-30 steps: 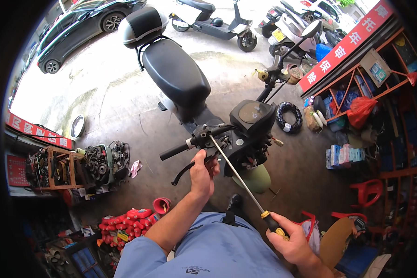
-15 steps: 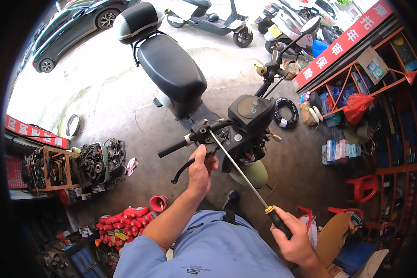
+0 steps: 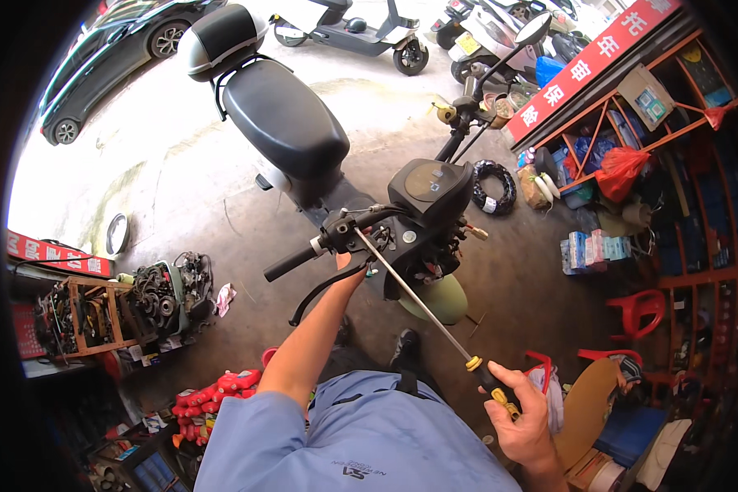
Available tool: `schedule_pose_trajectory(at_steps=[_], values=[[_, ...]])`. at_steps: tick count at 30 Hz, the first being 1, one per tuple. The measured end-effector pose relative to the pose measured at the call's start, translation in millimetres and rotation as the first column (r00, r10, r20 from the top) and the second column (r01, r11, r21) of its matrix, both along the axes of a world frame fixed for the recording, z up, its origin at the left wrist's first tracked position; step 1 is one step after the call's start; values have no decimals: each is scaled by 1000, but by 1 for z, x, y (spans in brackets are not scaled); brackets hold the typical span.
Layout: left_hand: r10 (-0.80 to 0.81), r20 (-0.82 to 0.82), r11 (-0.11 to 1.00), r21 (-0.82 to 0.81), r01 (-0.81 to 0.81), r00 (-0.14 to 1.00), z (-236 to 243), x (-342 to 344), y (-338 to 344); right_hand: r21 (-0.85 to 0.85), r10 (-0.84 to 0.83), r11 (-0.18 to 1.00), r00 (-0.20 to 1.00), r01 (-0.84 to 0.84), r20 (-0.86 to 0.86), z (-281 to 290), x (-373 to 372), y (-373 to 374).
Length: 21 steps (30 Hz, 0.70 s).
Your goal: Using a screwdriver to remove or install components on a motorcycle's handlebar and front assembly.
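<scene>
"What's the right hand (image 3: 523, 420) doing?"

"It's closed around the dark-and-yellow handle of a long screwdriver (image 3: 431, 315), right of the lower middle of the frame. The shaft slants up and left, its tip at the handlebar (image 3: 292, 263) clamp near the centre."

"How would it handle?"

"Light and stiff, I'd guess, hard to break. The thick handle looks the best hold; the bare metal shaft could be slippery."

"And the left hand (image 3: 343, 261)?"

"Mostly hidden behind the brake lever (image 3: 310, 297), left of centre. I can't tell how open it is, or whether it grips anything."

"Beyond that?"

"The scooter's dashboard (image 3: 429, 190) sits above centre, its black seat (image 3: 287, 119) toward the upper left."
</scene>
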<state>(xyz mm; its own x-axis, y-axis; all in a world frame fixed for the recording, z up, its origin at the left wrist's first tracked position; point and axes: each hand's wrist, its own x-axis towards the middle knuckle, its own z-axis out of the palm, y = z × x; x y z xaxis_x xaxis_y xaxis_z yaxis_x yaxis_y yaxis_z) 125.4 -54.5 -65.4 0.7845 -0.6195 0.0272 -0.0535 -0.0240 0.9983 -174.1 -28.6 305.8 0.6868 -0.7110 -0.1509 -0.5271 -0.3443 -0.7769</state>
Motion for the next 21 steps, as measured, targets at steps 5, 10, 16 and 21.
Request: schedule_pose_trajectory(at_steps=[5, 10, 16, 21], values=[[-546, -220, 790, 188, 584, 809, 7, 21, -52, 144, -151, 979, 988, 146, 23, -4, -8, 3], [-485, 369, 861, 362, 358, 793, -20, 22, -59, 220, -220, 951, 975, 219, -22, -4, -3, 5], [-524, 350, 819, 456, 347, 776, -9, 20, -66, 181, -221, 959, 975, 219, -9, 2, 4, 2], [-498, 279, 819, 462, 340, 821, -14, 17, -67, 189, -209, 962, 977, 199, 36, -1, 1, -2]])
